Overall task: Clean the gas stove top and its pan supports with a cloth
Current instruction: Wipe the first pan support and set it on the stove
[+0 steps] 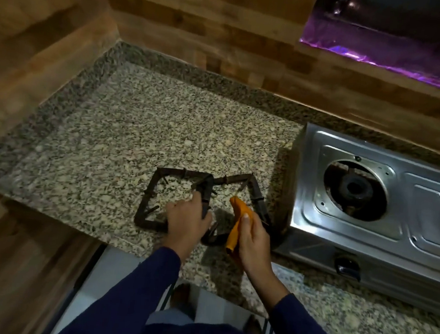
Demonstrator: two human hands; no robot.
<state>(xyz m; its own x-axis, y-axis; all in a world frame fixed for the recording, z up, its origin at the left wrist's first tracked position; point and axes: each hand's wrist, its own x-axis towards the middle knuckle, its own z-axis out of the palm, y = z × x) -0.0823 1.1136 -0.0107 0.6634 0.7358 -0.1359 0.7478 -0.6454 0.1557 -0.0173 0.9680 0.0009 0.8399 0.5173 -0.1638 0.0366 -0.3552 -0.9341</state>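
Pan supports (181,172) lie side by side on the granite table (112,121), just left of the stove top (312,219), probably lifted off so each bar can be wiped and the steel left bare. The left hand (187,219) has its fingers (189,205) clenched round a bar of the left-hand frame, seemingly to steady it. The right hand (254,238) grasps a bunched orange cloth (236,228) over the other frame, poised to rub.
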